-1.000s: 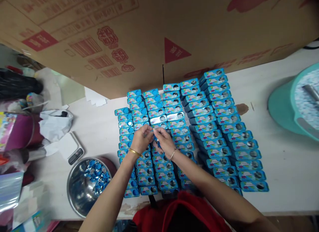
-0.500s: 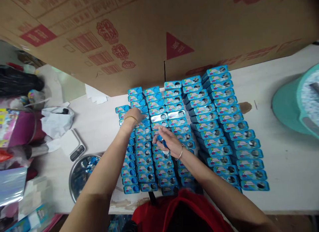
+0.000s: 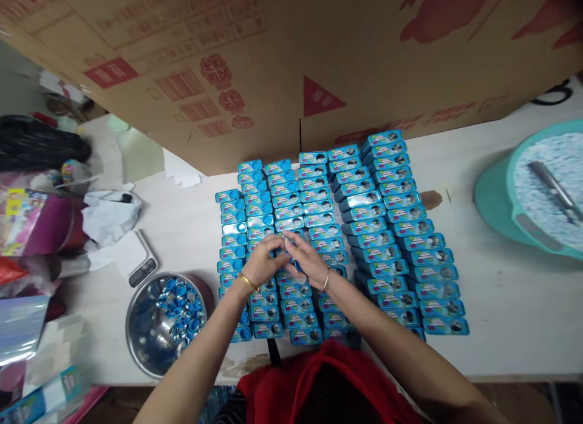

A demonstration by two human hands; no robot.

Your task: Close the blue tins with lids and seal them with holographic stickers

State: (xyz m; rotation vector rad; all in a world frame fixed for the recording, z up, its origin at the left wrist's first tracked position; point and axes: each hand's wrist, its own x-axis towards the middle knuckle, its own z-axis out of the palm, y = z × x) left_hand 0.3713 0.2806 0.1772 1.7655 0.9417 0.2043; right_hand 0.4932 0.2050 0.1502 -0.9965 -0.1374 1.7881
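My left hand, with a gold bangle at the wrist, meets my right hand above the middle of the tins; its thumb and fingers are bent together, and whatever is between them is hidden. In the curled fingers of my right hand are small round blue caps, partly covered. Below both hands stand rows of slim blue tins with printed tops. Many tins show a round opening; those in the leftmost row and at the back of the row beside it have blue caps in theirs.
A steel bowl of loose blue caps stands left, near a white scale. A large cardboard box walls off the back. On the right is a teal tub of pale granules with a metal scoop. Bags crowd the far left.
My left hand has come back from the tins at the left rear to my right hand. The right hand stays nearly in place with its caps. The camera view has shifted slightly.
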